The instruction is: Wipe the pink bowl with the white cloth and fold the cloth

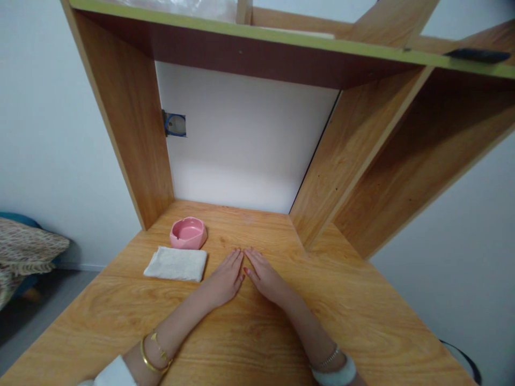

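Note:
Flat on the wooden desk [249, 338] lies my left hand [226, 279], palm down with the fingers stretched out and nothing held. My right hand [265, 276] rests the same way beside it, its fingertips close to those of the left. Just left of my left hand is a folded white cloth [177, 264]. Behind the cloth stands a pink faceted bowl [189, 234], which looks like an ashtray. Neither hand touches the cloth or the bowl.
Wooden side panels [124, 118] and a divider [322, 166] rise from the desk to a shelf [241, 48] overhead. A wall socket box [176, 125] sits in the white back panel. On the left, a patterned cloth with fringe [24, 246] covers something blue.

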`<state>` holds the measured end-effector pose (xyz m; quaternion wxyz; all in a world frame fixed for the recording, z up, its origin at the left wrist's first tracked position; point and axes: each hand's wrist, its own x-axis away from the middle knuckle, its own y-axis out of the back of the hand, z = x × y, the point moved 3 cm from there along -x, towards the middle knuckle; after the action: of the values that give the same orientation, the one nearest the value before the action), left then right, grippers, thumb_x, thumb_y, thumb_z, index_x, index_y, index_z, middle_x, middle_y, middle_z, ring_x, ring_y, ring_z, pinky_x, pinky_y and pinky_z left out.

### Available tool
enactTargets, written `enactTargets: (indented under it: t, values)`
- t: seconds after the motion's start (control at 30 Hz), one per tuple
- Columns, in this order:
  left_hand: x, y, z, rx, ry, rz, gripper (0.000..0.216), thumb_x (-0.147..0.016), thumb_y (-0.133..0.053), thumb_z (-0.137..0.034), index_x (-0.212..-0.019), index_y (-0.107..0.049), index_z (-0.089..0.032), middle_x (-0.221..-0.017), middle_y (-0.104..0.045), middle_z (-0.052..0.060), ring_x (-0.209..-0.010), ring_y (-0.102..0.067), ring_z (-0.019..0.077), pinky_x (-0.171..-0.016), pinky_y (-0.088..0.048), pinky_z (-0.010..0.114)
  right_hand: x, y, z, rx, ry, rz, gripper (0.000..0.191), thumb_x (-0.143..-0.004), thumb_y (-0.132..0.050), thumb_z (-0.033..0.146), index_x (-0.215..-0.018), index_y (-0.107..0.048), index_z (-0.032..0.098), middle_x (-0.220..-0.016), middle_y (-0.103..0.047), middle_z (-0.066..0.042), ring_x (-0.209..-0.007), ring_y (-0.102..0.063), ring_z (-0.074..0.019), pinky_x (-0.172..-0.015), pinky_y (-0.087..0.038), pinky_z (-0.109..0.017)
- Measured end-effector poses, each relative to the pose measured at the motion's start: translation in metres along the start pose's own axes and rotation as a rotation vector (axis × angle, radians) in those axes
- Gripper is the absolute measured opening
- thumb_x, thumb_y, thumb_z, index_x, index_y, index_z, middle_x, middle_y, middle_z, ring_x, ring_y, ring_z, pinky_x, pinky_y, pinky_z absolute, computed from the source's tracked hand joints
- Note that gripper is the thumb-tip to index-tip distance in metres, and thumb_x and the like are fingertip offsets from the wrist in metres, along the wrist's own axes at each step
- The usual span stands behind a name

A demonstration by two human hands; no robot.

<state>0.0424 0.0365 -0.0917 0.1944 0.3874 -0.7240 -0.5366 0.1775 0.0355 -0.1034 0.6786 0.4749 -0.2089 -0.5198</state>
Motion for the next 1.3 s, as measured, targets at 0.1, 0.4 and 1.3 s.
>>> enactTargets:
  t: [0.1, 0.4, 1.3]
  values:
    - [0.002, -0.004, 0.004, -0.033, 0.005, -0.054, 0.05, -0.088, -0.025, -0.028, -0.131, -0.027, -0.001, -0.139, -0.026, 0.02, -0.13, -0.018, 0.0208, -0.105, -0.025, 0.037, 0.001, -0.002, -0.002, 0.018, -0.05, 0.029, 0.054, -0.085, -0.034, 0.033, -0.133, -0.032, 0.007, -0.137, -0.034, -0.013, -0.129, -0.025, -0.0205, -0.105, -0.023, -0.042]
    - [0.004, -0.01, 0.012, -0.105, 0.063, -0.04, 0.053, -0.088, -0.029, -0.032, -0.128, -0.033, 0.003, -0.138, -0.026, 0.023, -0.129, -0.021, 0.0251, -0.105, -0.024, 0.039, 0.003, -0.001, -0.001, 0.076, -0.088, 0.094, 0.052, -0.086, -0.034, 0.035, -0.131, -0.036, 0.009, -0.137, -0.033, -0.013, -0.129, -0.025, -0.0207, -0.106, -0.02, -0.042]
    - [0.005, -0.01, 0.014, -0.122, 0.027, -0.095, 0.055, -0.087, -0.029, -0.039, -0.126, -0.037, -0.001, -0.136, -0.032, 0.021, -0.127, -0.027, 0.0241, -0.104, -0.026, 0.039, 0.004, -0.002, -0.002, 0.09, -0.065, 0.079, 0.05, -0.086, -0.032, 0.035, -0.131, -0.037, 0.013, -0.138, -0.032, -0.012, -0.129, -0.023, -0.0201, -0.105, -0.018, -0.043]
